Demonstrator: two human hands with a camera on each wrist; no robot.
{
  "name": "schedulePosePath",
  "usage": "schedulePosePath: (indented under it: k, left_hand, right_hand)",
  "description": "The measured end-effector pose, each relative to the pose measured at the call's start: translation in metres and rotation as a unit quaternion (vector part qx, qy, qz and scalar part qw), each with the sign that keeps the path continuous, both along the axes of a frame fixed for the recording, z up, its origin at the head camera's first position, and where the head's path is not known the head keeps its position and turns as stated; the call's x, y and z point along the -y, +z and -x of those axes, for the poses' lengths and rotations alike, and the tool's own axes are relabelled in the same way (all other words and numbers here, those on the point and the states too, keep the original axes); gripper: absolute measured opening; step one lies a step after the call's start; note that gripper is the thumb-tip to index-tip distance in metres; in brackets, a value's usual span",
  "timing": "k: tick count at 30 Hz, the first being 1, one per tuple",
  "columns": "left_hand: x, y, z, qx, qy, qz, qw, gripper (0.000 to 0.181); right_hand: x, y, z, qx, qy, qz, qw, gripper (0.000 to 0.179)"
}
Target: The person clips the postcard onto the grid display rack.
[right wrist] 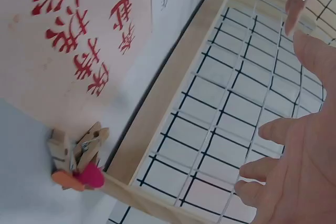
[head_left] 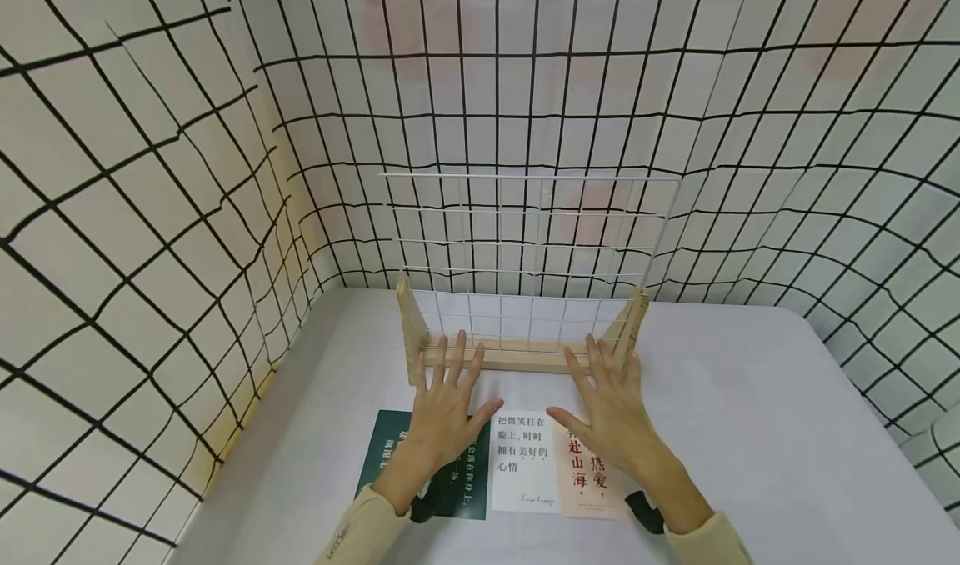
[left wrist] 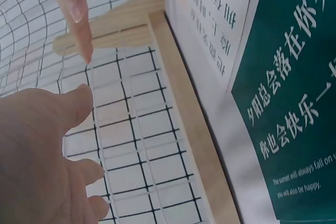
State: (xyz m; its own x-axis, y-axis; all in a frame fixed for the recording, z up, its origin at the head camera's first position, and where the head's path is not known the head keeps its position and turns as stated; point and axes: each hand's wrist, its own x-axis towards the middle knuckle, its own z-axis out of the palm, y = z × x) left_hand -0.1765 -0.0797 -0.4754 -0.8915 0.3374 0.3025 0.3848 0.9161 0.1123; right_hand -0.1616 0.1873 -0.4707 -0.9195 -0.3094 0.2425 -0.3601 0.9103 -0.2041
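Observation:
A white wire grid rack (head_left: 532,215) stands upright in a wooden base (head_left: 517,357) with a wooden side piece at each end. My left hand (head_left: 444,411), fingers spread, reaches over the green card (head_left: 467,473) towards the base's left part. My right hand (head_left: 615,419), also spread and holding nothing, lies over the pink card (head_left: 581,486), its fingertips overlapping the base's right end in the head view. Between the hands lies a white card (head_left: 525,465) with printed characters. Small wooden clothespins (right wrist: 79,153) with orange and pink-red decorations sit beside the base's right end, hidden in the head view.
A white table (head_left: 750,415) carries the rack and cards. Behind it and to the left hangs a white backdrop (head_left: 112,215) with black grid lines, which also curves round on the right.

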Motion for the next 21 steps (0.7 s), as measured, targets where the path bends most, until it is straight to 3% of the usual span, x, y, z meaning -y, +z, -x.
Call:
schedulePosePath:
  k: [6, 15, 21]
  left_hand:
    - [-0.008, 0.000, -0.001, 0.027, -0.024, -0.016, 0.9992, 0.082]
    - [-0.026, -0.005, 0.002, 0.066, -0.043, -0.033, 0.9963, 0.076]
    - [-0.040, -0.011, 0.004, 0.083, -0.068, -0.052, 0.9929, 0.070]
  right_hand:
    - [-0.010, 0.000, -0.008, 0.031, -0.019, 0.012, 0.9993, 0.091]
    - [-0.025, -0.004, -0.014, 0.020, -0.035, 0.009, 0.9991, 0.089]
    - [-0.035, -0.008, -0.022, 0.040, -0.047, 0.032, 0.9976, 0.088]
